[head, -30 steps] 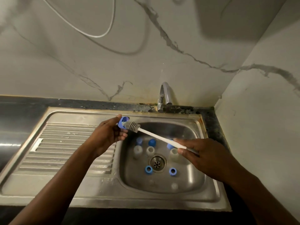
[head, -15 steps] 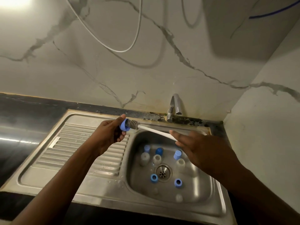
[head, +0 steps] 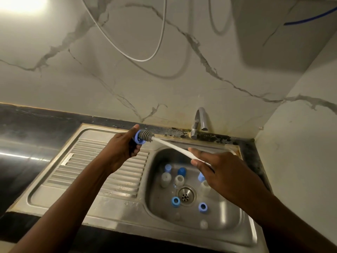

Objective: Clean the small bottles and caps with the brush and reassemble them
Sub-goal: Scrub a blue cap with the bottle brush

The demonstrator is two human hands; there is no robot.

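Blue plastic cap [head: 137, 141], pinched in the curled fingers of the left hand [head: 124, 148] above the far edge of the steel sink [head: 109, 207], takes the ribbed grey head of the brush [head: 171, 147]. The right hand [head: 222, 172] grips its slim white handle; frosted small bottles [head: 165, 178] and more blue caps [head: 175, 201] lie around the drain [head: 186, 195].

The left hand [head: 124, 152] and the right hand [head: 224, 172] are bare, as are the left forearm [head: 73, 198] and the right forearm [head: 273, 216] down to the picture's edge. Both forearms are lean. The fingers [head: 196, 152] are long, with short, plain nails.
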